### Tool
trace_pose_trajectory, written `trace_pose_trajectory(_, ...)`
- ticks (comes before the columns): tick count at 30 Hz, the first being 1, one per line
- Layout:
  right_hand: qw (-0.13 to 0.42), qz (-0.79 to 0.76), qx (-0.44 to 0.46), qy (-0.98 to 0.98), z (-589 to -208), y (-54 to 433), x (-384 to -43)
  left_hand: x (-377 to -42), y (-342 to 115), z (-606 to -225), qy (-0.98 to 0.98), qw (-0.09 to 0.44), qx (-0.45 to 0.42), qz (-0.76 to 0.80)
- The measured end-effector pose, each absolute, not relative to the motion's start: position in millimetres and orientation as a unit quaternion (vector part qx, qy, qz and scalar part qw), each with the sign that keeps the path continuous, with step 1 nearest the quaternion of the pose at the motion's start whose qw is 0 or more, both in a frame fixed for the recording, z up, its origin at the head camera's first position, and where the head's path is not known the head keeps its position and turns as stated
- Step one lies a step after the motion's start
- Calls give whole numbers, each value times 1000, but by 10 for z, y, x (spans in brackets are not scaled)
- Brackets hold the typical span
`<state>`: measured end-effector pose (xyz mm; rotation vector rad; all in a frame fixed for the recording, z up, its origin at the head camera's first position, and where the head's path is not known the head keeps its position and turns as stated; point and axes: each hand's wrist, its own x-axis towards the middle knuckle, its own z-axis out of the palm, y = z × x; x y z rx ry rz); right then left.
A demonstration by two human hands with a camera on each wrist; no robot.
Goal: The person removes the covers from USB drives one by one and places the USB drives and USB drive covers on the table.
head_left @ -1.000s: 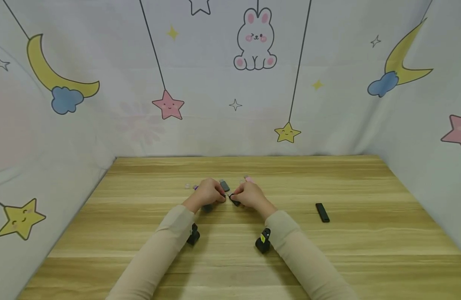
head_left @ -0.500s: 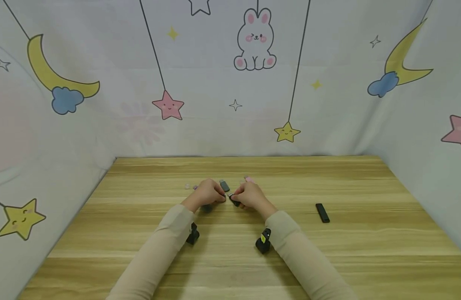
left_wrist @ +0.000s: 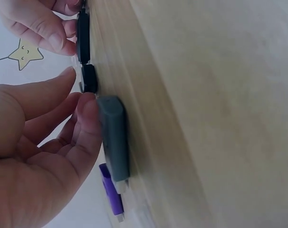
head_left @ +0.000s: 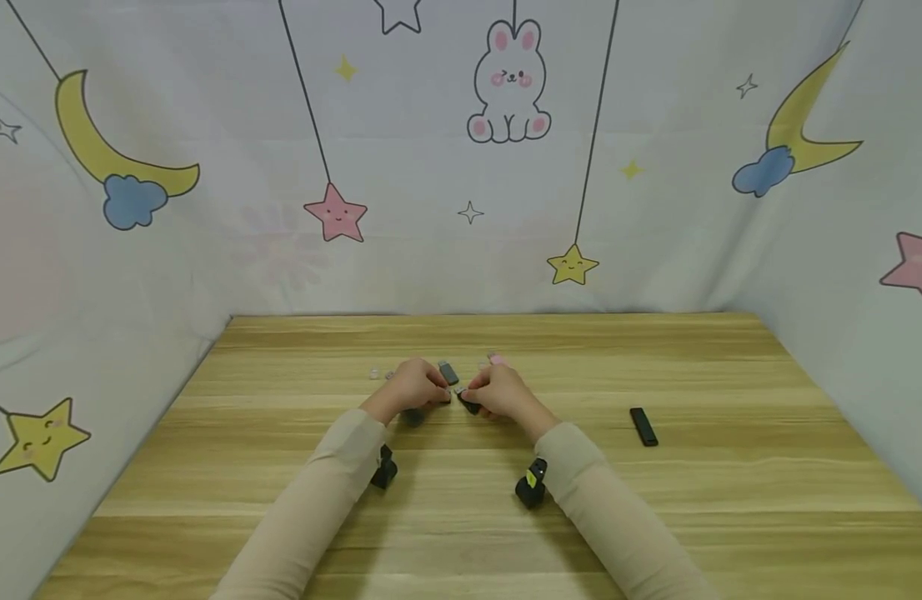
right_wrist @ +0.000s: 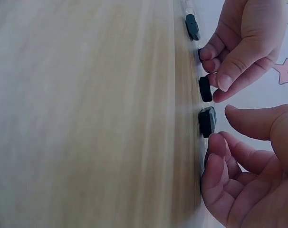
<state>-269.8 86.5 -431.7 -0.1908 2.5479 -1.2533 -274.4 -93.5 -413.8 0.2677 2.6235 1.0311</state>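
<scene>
My left hand (head_left: 416,385) has its thumb and fingers about a small black cap (left_wrist: 89,79), low over the table. Just to the right, my right hand (head_left: 502,390) pinches a black USB stick (head_left: 470,402) by its sides, its metal plug pointing toward the cap. Cap and stick lie apart, with a narrow gap between them. Beyond the left fingertips rests a grey USB stick (head_left: 449,372). A purple USB stick (left_wrist: 111,190) lies by the left hand, mostly covered by it in the head view. Behind the right hand shows a pink USB stick (head_left: 496,358).
A long black stick (head_left: 644,427) lies alone on the right of the wooden table (head_left: 701,500). At the left is a small clear cap (head_left: 374,373). A dark piece (head_left: 413,417) sits partly under the left wrist. Patterned cloth (head_left: 431,275) encloses the table's back and sides.
Both hands stay nearly where they were. The left fingertips and cap have shifted very slightly, and the whole head view has moved a little.
</scene>
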Motion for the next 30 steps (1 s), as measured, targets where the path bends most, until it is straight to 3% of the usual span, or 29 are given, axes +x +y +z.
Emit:
trace_pose_trajectory(14,118,-425,-104,891,-4141,1231,-2604,-2716,-860,-3930,918,125,117,358)
trace_pose_trajectory(30,70,-393,-138,906,-3831,1839,-2388,-2674,-332,-3651,903,101,164,384)
